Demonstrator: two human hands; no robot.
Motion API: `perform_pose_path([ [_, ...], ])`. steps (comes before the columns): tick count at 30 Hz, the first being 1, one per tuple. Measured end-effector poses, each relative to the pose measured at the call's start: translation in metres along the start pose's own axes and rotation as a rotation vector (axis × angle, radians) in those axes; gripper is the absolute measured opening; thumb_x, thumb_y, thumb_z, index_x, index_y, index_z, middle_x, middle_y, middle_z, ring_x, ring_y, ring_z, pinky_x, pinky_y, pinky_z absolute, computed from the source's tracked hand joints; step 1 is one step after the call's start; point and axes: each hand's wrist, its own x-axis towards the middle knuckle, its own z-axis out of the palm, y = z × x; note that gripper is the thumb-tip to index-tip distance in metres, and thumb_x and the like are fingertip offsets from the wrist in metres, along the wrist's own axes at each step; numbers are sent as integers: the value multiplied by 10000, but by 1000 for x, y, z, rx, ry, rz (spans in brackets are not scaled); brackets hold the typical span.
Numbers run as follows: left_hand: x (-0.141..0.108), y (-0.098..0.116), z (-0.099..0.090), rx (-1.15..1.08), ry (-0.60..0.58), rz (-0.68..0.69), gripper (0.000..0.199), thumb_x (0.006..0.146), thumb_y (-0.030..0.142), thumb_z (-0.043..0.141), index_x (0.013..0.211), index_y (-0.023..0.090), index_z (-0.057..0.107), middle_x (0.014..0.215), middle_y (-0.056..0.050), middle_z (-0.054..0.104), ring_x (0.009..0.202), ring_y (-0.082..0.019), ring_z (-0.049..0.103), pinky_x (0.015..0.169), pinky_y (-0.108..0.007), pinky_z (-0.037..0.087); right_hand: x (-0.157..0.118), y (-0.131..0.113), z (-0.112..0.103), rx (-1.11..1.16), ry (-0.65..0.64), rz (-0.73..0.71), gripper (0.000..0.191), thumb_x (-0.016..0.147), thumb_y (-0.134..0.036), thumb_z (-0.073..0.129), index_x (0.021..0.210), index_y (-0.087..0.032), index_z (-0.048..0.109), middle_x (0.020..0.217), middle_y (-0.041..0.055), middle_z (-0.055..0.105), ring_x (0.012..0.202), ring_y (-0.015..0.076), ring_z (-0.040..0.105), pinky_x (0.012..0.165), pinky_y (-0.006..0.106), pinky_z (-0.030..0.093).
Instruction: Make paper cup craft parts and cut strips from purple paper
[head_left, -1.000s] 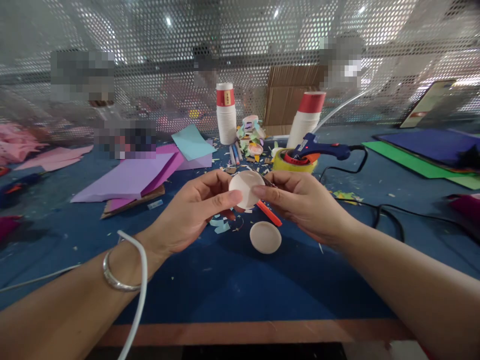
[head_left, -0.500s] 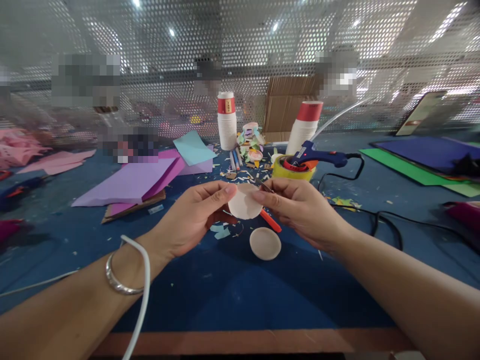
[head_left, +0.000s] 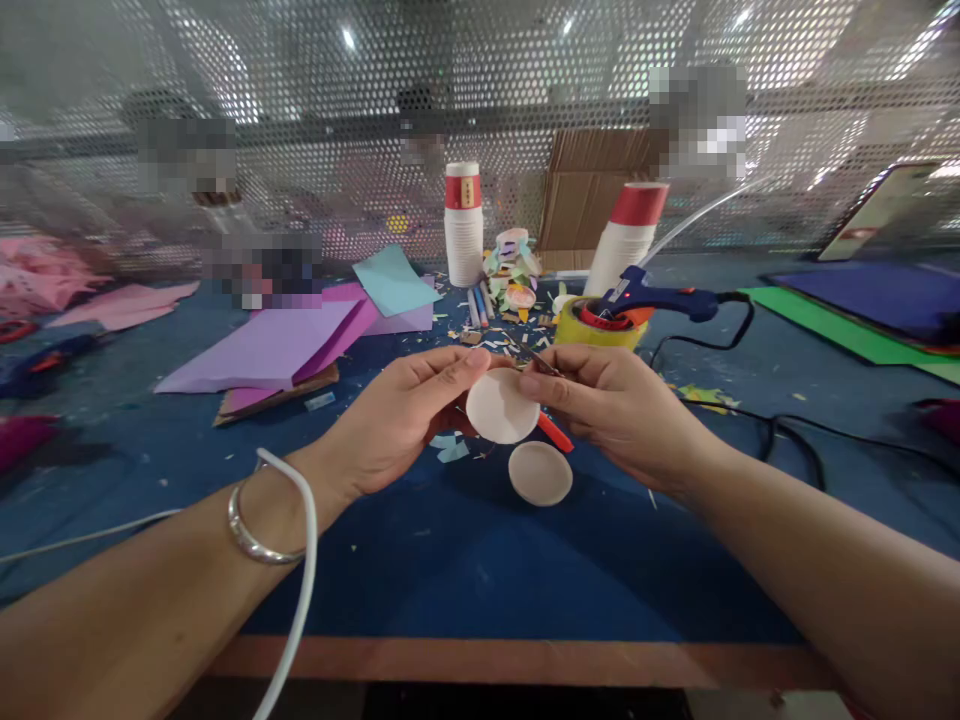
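Between my two hands is a round white paper disc (head_left: 503, 406). My left hand (head_left: 427, 415) pinches its left edge between thumb and fingers. My right hand (head_left: 611, 410) has its thumb on the upper right edge, and a thin dark metal blade (head_left: 541, 362) sticks out from its fingers toward the upper left. A red handle (head_left: 555, 432) shows just below the right fingers; whether it joins the blade is hidden. Below the hands, a second white disc with a raised rim (head_left: 540, 474) lies on the blue table.
Behind stand two stacks of paper cups (head_left: 464, 235) and a blue glue gun (head_left: 660, 298) resting on a yellow tape roll (head_left: 570, 325). Its black cord trails right. Purple paper (head_left: 262, 345) lies left, green sheets (head_left: 825, 325) right. Paper scraps surround several markers (head_left: 478, 306).
The view has shifted slightly, so the table and its things appear a little to the right and higher. Both hands still hold the white disc, which is turned a little more face-on.
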Motion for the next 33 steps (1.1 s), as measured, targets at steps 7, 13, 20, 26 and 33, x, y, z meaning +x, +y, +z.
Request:
perform_pose_path([
  [7, -7, -6, 5, 154, -83, 143, 811, 690, 201, 920, 1309, 291, 404, 1077, -8, 596, 950, -159, 655, 809, -282, 553, 1, -2, 4, 7, 62, -49, 383, 770, -481, 832, 745, -168, 613, 621, -73, 463, 537, 49, 334, 484, 237, 257],
  [13, -4, -17, 5, 274, -48, 319, 696, 717, 202, 901, 1217, 278, 422, 984, 27, 557, 851, -120, 636, 759, -259, 537, 1, 0, 5, 0, 48, -56, 388, 764, -475, 833, 715, -175, 593, 624, -72, 471, 537, 55, 336, 491, 247, 257],
  [20, -8, -16, 9, 331, 14, 351, 630, 738, 185, 873, 1196, 252, 446, 1073, -9, 571, 897, -132, 631, 790, -279, 546, 0, -1, 6, -9, 33, -50, 389, 786, -479, 817, 712, -178, 584, 606, -82, 442, 507, 47, 299, 472, 244, 229],
  [26, -10, -7, 8, 385, 89, 335, 524, 736, 134, 820, 1145, 206, 500, 1064, -27, 617, 901, -145, 630, 787, -289, 537, 0, -1, 2, -46, 23, -43, 441, 819, -574, 763, 741, -185, 571, 588, -87, 365, 499, 53, 257, 453, 252, 179],
  [33, -5, -3, -1, 498, 104, 382, 499, 777, 146, 772, 1196, 210, 508, 1100, -33, 630, 905, -144, 639, 758, -271, 540, 0, -3, -6, -392, 74, -138, 441, 925, -615, 608, 875, -177, 628, 662, -47, 428, 561, 85, 337, 502, 271, 237],
])
